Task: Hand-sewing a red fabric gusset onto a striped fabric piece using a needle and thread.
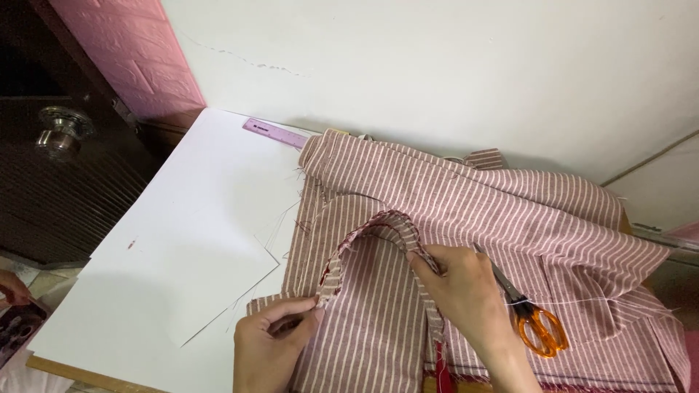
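While a purple ruler (275, 134) lies at the white table's (182, 240) far edge, her left hand (268, 342) pinches the striped fabric's (451, 218) curved seam (378, 225); the right hand (462, 287) grips that seam farther along, just beside orange-handled scissors (535, 324).

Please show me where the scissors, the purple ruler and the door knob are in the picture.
scissors (540, 329): head view, on the orange handles, lying on the striped fabric.
purple ruler (275, 134): head view, on its middle, by the wall.
door knob (62, 129): head view, on the metal knob.
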